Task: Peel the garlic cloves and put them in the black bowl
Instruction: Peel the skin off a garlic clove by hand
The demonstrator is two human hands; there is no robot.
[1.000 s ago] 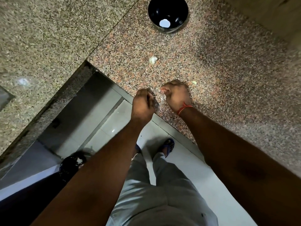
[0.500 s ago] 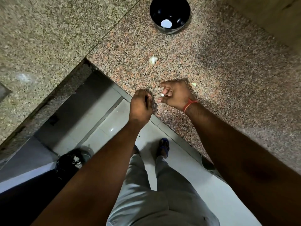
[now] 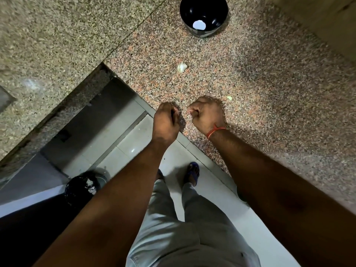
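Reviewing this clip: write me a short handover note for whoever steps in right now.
Left hand: curled, pinching something small, probably skin.
Right hand: curled, seems to hold a clove; mostly hidden.
Black bowl: far on the granite counter, one pale piece inside.
Garlic clove lies loose between bowl and hands.
A small pale scrap lies beyond the right hand.
Left: finish peeling, drop it in, then do the loose clove.

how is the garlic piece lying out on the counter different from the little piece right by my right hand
The garlic piece is white, lumpy and clearly larger; the small piece is pale yellow-green and a mere sliver. The garlic piece lies alone, towards the black bowl; the small piece lies just beyond the right hand. Both rest on the granite counter.
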